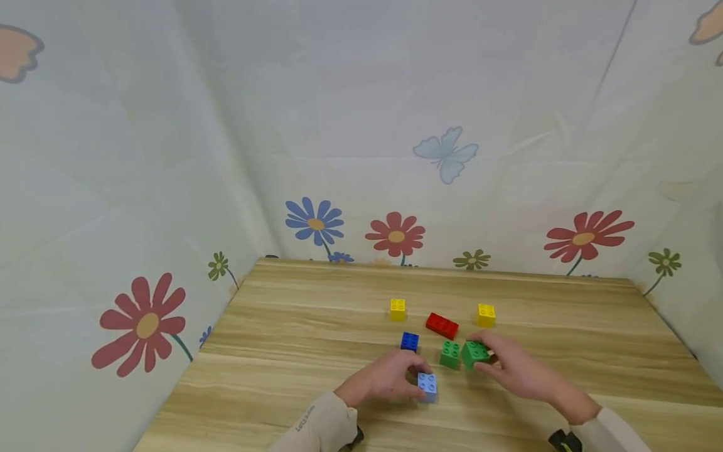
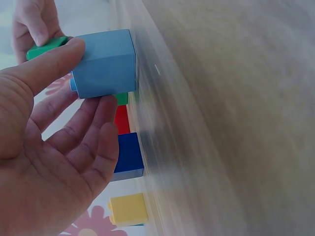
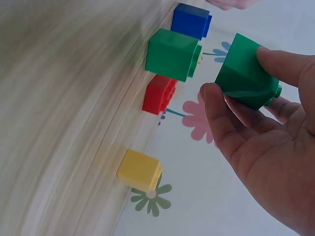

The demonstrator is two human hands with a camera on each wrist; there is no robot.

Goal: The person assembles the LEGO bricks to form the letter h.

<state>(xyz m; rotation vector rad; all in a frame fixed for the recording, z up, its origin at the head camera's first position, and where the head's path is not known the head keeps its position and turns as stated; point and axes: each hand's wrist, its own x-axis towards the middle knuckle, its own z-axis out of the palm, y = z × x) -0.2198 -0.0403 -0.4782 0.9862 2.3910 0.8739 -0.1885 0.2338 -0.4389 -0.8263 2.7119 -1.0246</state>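
Observation:
My left hand (image 1: 390, 376) has its thumb and fingers around a light blue toy brick (image 1: 427, 387), close to the tabletop at the near side. In the left wrist view the smooth sides of this light blue brick (image 2: 106, 64) face the camera. My right hand (image 1: 522, 370) pinches a green brick (image 1: 475, 353); the right wrist view has this green brick (image 3: 248, 71) tilted and raised off the table. Just left of it in the head view, a second green brick (image 1: 450, 355) stands on the table. A dark blue brick (image 1: 410, 341) sits beyond the left fingers.
A long red brick (image 1: 442, 326) lies behind the green ones. Two yellow bricks stand farther back, a left one (image 1: 398, 309) and a right one (image 1: 486, 315). The wooden table (image 1: 294, 326) meets a flower-printed cloth (image 1: 350, 125) at the back and left.

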